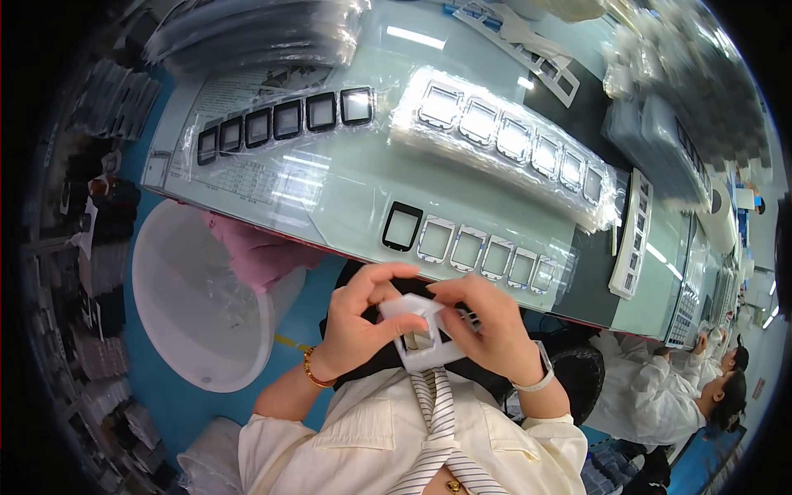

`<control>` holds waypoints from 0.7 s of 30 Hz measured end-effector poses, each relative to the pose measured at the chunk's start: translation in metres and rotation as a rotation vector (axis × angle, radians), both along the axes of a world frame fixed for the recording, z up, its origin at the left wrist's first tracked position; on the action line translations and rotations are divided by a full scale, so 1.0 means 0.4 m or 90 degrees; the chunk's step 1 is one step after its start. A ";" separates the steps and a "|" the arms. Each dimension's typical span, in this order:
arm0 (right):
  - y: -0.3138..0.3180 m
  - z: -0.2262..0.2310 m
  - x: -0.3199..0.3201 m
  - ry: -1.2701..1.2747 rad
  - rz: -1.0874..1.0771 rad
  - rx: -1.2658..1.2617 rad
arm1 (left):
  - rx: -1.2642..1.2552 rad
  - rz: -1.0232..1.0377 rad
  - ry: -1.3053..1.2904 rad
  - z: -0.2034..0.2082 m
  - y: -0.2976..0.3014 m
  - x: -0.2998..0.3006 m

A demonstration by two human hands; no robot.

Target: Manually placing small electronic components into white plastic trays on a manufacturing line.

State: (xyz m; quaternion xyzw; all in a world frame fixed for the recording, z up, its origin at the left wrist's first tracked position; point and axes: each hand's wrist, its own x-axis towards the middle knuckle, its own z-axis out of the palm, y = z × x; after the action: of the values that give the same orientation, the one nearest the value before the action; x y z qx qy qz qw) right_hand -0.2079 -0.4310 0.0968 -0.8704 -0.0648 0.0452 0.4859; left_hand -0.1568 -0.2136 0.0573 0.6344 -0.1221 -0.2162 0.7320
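Close to my chest, beyond the table's near edge, both hands hold a white rectangular frame (429,356) with a window in its middle. My left hand (356,320) grips its left side, thumb across the face and forefinger curled above. My right hand (492,328) pinches the right side between thumb and fingers. A dark strip shows by the right fingertips; what it belongs to is hidden. On the table just ahead lie a black-bordered rectangular frame (403,227) and a row of several white-bordered frames (470,247).
A clear tray of black frames (257,128) and a tray of pale frames (511,136) lie on the table (330,206). Stacked clear trays (256,37) stand behind. A white tub (202,305) with a pink cloth (256,247) is at left. Co-workers in white (668,392) sit at right.
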 end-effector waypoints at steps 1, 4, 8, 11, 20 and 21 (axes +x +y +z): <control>0.005 -0.002 0.001 -0.040 -0.045 -0.004 | -0.018 -0.009 0.102 -0.004 0.008 0.000; 0.003 -0.003 0.000 -0.042 -0.044 -0.046 | 0.073 -0.023 -0.113 -0.039 0.020 0.003; 0.007 -0.007 0.013 -0.068 0.048 -0.101 | 0.029 0.015 -0.200 -0.021 0.003 0.013; 0.001 0.005 0.027 -0.077 0.015 -0.062 | 0.047 0.002 -0.201 -0.021 0.011 0.015; 0.031 0.021 0.059 -0.013 -0.022 0.050 | 0.076 0.022 -0.189 -0.030 0.018 0.012; 0.029 0.019 0.064 -0.012 -0.019 0.050 | 0.088 0.048 -0.212 -0.034 0.023 0.014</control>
State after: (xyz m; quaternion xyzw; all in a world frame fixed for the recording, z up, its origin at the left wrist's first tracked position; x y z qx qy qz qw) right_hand -0.1823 -0.4193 0.1046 -0.8520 -0.0579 0.0272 0.5196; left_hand -0.1514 -0.2044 0.0439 0.7144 -0.2024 -0.0885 0.6639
